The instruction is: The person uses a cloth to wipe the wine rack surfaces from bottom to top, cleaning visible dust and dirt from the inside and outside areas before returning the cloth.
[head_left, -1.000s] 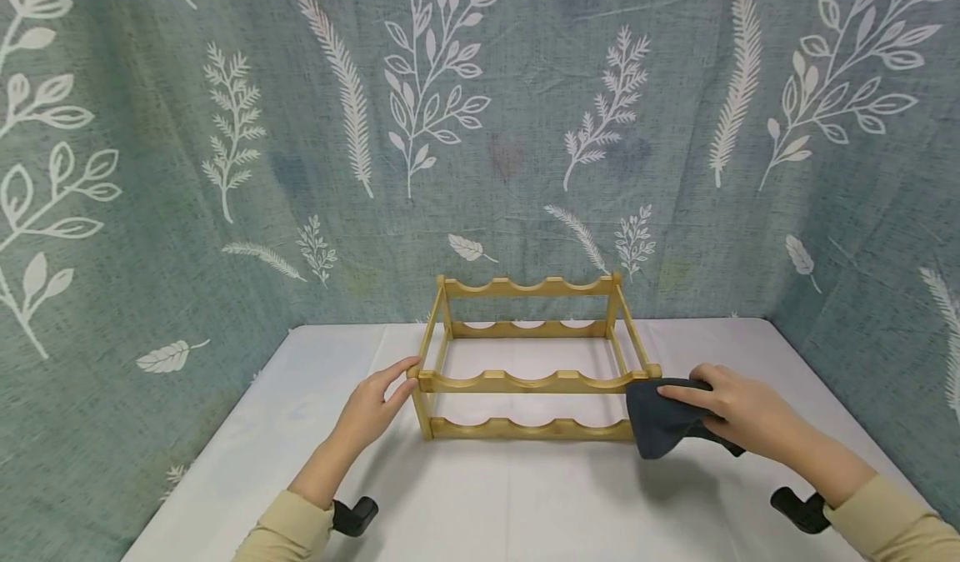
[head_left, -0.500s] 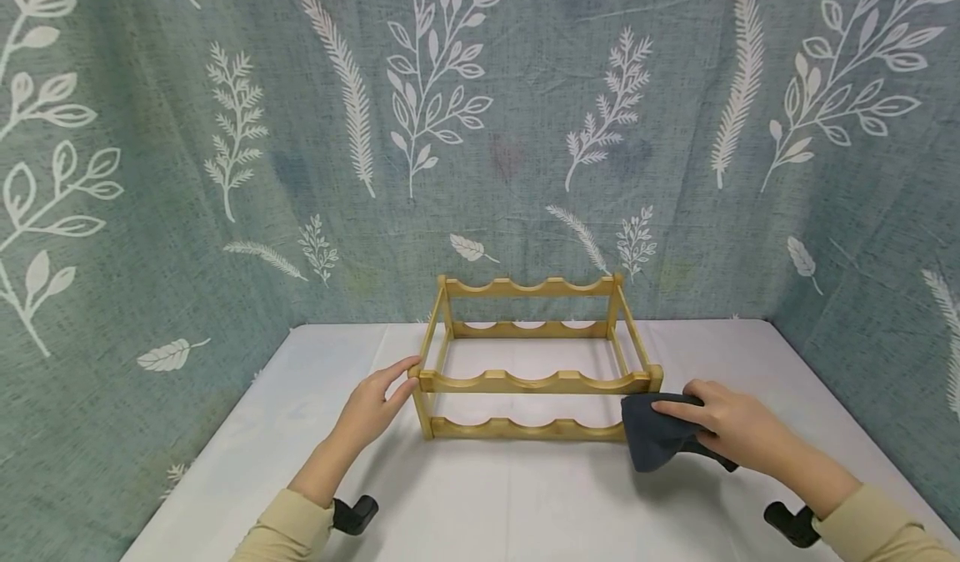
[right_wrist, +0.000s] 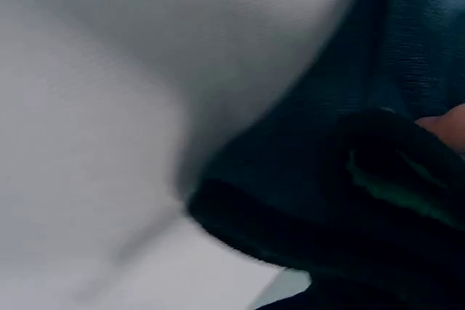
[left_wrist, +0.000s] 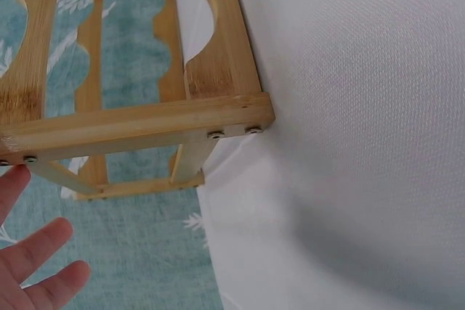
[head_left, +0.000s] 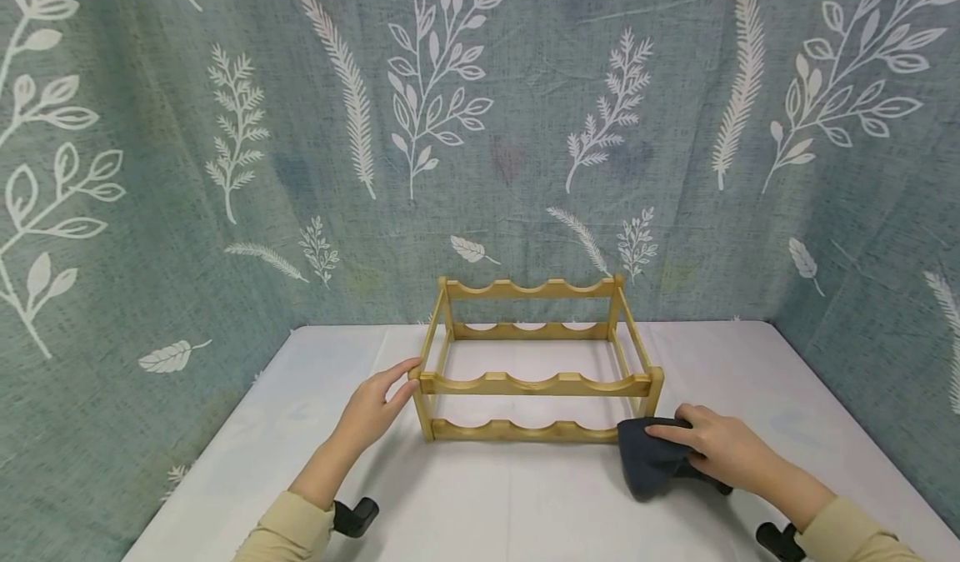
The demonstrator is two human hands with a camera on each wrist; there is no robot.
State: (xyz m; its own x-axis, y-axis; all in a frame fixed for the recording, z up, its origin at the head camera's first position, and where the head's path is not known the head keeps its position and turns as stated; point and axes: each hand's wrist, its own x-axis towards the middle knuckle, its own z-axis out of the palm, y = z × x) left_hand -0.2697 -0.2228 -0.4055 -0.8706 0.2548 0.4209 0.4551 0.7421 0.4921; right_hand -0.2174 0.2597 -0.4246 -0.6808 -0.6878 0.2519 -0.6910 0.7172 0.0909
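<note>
A wooden wine rack [head_left: 528, 384] with scalloped rails stands in the middle of the table. At its front left top corner, my left hand [head_left: 372, 408] touches the frame with fingers extended. The left wrist view shows one fingertip at the rack's side bar [left_wrist: 131, 127], the other fingers spread apart from it. My right hand [head_left: 723, 448] grips a folded dark navy cloth [head_left: 643, 459] at the foot of the front right post. The cloth hangs from the fingers and overlaps the end of the lower front rail. Blurred dark cloth [right_wrist: 290, 172] fills much of the right wrist view.
A white cloth covers the table [head_left: 465, 504]. Blue-green curtains [head_left: 510, 153] with white leaf prints enclose the back and both sides, close behind the rack. Black wrist devices [head_left: 356, 517] sit below both hands.
My right hand has moved down and slightly left with the cloth, from the rack's upper front right corner to the post's foot. The left hand and the rack have stayed put.
</note>
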